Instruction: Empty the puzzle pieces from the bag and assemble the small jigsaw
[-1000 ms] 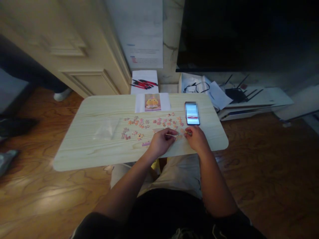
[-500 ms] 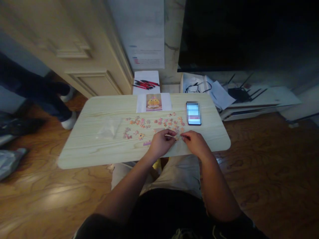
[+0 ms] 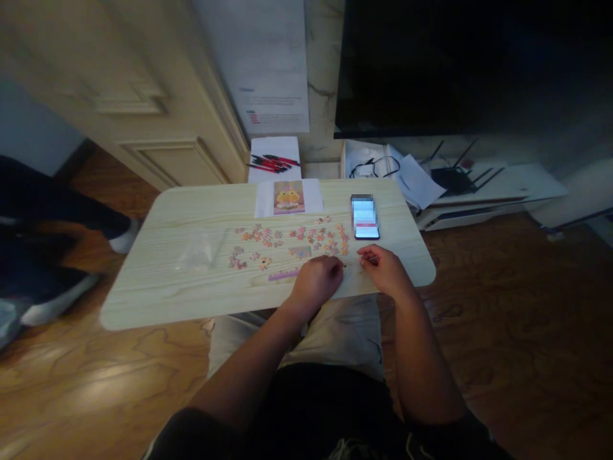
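Note:
My left hand [image 3: 320, 278] is curled at the table's front edge, fingertips closed on a puzzle piece [image 3: 344, 266] with a dark spot; most of the piece is hidden. To its right, my right hand [image 3: 383, 269] hovers over the tabletop with thumb and forefinger drawn together; whatever is between them is too small to make out. Loose pink and orange puzzle pieces [image 3: 262, 235] lie scattered beyond my hands. A joined purple strip [image 3: 282, 275] lies left of my left hand, and a small joined patch [image 3: 300, 252] just behind it.
A printed picture of a yellow figure [image 3: 289, 197] lies at the back of the table [image 3: 143, 275]. A phone [image 3: 364, 217] with a lit screen is at the right, a clear plastic bag [image 3: 198, 250] at the left. Behind are red and black pens [image 3: 272, 163]. Another person's legs [image 3: 62, 204] show at left.
My right hand has drawn away to the right from my left hand, leaving a gap between them. The view has shifted slightly, and the other person's legs stand differently.

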`<state>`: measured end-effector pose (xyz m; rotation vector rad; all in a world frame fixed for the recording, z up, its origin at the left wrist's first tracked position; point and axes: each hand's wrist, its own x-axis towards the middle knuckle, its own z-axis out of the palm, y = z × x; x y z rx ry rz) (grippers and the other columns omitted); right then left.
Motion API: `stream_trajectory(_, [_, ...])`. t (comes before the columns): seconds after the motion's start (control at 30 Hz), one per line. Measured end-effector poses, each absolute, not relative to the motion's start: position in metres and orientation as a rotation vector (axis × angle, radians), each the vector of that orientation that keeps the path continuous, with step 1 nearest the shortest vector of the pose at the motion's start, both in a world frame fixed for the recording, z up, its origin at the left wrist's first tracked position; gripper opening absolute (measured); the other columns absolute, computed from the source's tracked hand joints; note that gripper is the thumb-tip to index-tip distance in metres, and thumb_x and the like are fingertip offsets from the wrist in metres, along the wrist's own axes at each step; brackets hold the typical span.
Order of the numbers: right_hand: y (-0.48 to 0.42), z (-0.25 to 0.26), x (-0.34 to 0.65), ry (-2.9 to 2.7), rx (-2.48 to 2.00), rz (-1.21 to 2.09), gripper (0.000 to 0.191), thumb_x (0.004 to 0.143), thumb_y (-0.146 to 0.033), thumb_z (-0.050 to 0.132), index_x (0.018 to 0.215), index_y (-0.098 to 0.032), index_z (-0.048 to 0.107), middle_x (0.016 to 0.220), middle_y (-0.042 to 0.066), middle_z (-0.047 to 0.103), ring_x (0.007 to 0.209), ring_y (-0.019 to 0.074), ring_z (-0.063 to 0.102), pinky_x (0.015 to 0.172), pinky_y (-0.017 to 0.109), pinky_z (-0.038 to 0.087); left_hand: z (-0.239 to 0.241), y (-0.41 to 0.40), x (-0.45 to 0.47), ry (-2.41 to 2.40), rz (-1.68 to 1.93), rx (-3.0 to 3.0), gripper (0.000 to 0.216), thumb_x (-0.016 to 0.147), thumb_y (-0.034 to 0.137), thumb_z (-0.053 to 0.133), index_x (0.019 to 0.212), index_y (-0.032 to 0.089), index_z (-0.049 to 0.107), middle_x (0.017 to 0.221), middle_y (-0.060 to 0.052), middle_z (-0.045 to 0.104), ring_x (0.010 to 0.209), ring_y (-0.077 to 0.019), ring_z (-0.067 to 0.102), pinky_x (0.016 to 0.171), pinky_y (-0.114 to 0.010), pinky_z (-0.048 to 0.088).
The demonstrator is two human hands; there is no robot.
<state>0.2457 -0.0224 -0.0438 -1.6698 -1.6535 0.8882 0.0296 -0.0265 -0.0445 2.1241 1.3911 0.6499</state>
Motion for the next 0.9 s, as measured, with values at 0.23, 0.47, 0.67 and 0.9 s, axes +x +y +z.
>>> stream_trajectory(0.23, [-0.003, -0.037, 0.249, -1.708, -1.659, 0.709, 0.026, 0.095, -0.021, 0.052, 0.111, -0.022, 0.074, 0.112, 0.007, 0.074, 0.098, 0.0204, 0.068, 0.09, 0.035, 0.052, -0.044, -0.029, 0.021, 1.33, 0.636, 2.331, 0.026, 0.091, 0.019, 0.059, 0.109, 0.021, 0.077, 0.106, -0.01, 0.073, 0.097, -0.0235, 0.065, 0.09, -0.038, 0.051])
stream_trajectory(0.47, [-0.004, -0.036, 0.248, -1.698, -1.657, 0.951, 0.013, 0.085, -0.026, 0.072, 0.096, -0.022, 0.074, 0.09, 0.003, 0.077, 0.081, 0.0186, 0.07, 0.076, 0.031, 0.054, -0.036, -0.032, 0.004, 1.101, 0.516, 2.507, 0.032, 0.089, 0.023, 0.06, 0.116, 0.023, 0.076, 0.128, -0.008, 0.073, 0.118, -0.0303, 0.058, 0.097, -0.048, 0.041])
stream_trajectory(0.67, [-0.008, -0.036, 0.238, -1.795, -1.655, 1.007, 0.007, 0.085, -0.02, 0.071, 0.089, -0.022, 0.076, 0.087, 0.001, 0.078, 0.079, 0.017, 0.07, 0.073, 0.027, 0.052, -0.035, -0.035, 0.004, 1.118, 0.458, 2.588, 0.038, 0.09, 0.031, 0.059, 0.126, 0.023, 0.071, 0.134, -0.009, 0.069, 0.12, -0.0329, 0.056, 0.094, -0.05, 0.039])
stream_trajectory(0.9, [-0.006, -0.037, 0.229, -1.885, -1.723, 0.901, 0.012, 0.087, -0.018, 0.071, 0.091, -0.026, 0.079, 0.089, 0.0, 0.079, 0.082, 0.0178, 0.071, 0.075, 0.028, 0.051, -0.035, -0.037, 0.009, 1.161, 0.47, 2.571, 0.046, 0.089, 0.037, 0.062, 0.133, 0.023, 0.067, 0.139, -0.011, 0.065, 0.123, -0.0342, 0.054, 0.097, -0.05, 0.041])
